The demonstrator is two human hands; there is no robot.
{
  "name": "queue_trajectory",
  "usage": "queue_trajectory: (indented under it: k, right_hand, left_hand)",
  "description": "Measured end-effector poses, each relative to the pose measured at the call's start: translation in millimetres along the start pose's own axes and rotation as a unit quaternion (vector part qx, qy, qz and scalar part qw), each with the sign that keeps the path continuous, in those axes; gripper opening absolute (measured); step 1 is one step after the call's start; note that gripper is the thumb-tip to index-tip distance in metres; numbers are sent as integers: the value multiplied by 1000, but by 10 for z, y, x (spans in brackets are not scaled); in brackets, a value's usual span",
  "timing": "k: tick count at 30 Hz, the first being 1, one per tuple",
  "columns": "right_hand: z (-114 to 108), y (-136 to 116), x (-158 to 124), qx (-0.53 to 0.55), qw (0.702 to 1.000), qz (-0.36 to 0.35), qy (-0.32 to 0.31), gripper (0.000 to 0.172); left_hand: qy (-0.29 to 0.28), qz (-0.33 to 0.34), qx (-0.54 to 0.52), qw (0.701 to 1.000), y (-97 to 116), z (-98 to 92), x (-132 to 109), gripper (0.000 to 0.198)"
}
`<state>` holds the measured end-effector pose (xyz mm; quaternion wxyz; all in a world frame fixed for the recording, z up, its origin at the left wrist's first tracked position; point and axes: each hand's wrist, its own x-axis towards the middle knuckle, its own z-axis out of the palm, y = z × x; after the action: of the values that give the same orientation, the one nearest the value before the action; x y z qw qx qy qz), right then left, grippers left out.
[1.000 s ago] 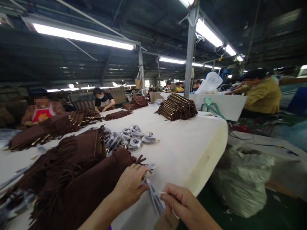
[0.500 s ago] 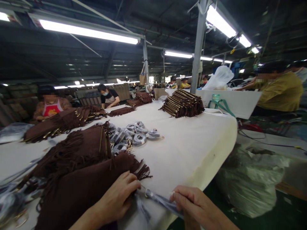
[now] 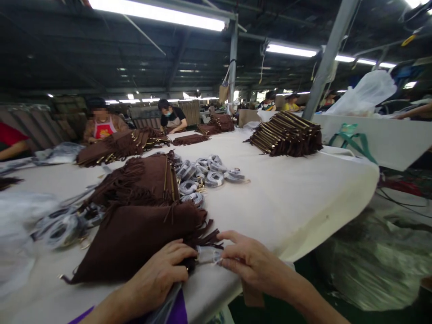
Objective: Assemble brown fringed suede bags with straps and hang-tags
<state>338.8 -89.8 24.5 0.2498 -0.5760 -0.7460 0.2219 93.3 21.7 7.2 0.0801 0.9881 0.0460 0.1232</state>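
My left hand (image 3: 164, 269) is closed at the table's front edge, fingers pinched on a plastic-wrapped strap (image 3: 206, 255). Part of that strap, in clear wrap, hangs below the left palm. My right hand (image 3: 251, 263) pinches the strap's other end, where a small shiny bit shows between the fingertips. The short stretch between the hands looks whitish and see-through. A brown tag (image 3: 253, 294) hangs beneath the right hand; what it is fixed to is hidden. Just behind the left hand lies a dark brown fringed bag (image 3: 141, 236), its fringe reaching toward the right fingers.
Coiled, plastic-wrapped straps (image 3: 214, 177) with gold clasps lie mid-table, beside more brown fringed bags (image 3: 145, 177). A gold-edged stack of bags (image 3: 286, 132) stands farther back. Clear plastic (image 3: 20, 238) is at left; a big plastic sack (image 3: 378, 265) sits beyond the right edge. Co-workers sit across the table.
The view has swung right to left across the scene, so things sit farther right. My hands have come closer together, and the strap stretch between them is shorter.
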Motion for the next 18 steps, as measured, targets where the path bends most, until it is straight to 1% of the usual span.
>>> queue_trajectory:
  k: [2, 4, 7, 9, 10, 12, 14, 15, 16, 17, 18]
  right_hand:
    - [129, 13, 91, -43, 998, -20, -43, 16]
    - [263, 0, 150, -104, 993, -15, -62, 15]
    - [406, -71, 153, -189, 979, 27, -74, 15]
    - [461, -134, 106, -202, 974, 54, -84, 15]
    - [484, -165, 73, -182, 978, 58, -81, 14]
    - [535, -217, -1, -92, 993, 55, -53, 11]
    - [607, -246, -81, 30, 998, 50, -27, 10]
    - [656, -248, -122, 81, 995, 52, -22, 11]
    - [714, -242, -163, 120, 991, 52, -22, 14]
    - [780, -227, -205, 145, 988, 46, -24, 17]
    - [855, -206, -248, 158, 987, 32, -25, 19]
  left_hand:
    - [7, -3, -3, 1000, 3, 19, -21, 33]
    - [14, -8, 0, 1000, -14, 45, -38, 33]
    - [16, -16, 10, 1000, -61, 59, -51, 32]
    - [8, -20, 11, 1000, -64, 31, -55, 31]
    - [4, -19, 8, 1000, -41, 4, -65, 30]
    - [11, -24, -11, 1000, 67, -66, -119, 27]
    - [41, -66, -66, 995, 263, -131, -240, 27]
    - [59, -105, -110, 987, 385, -146, -322, 28]
    - [76, -156, -163, 971, 516, -142, -410, 28]
    - [90, -212, -222, 948, 648, -115, -497, 27]
    - [102, -264, -286, 916, 775, -63, -571, 25]
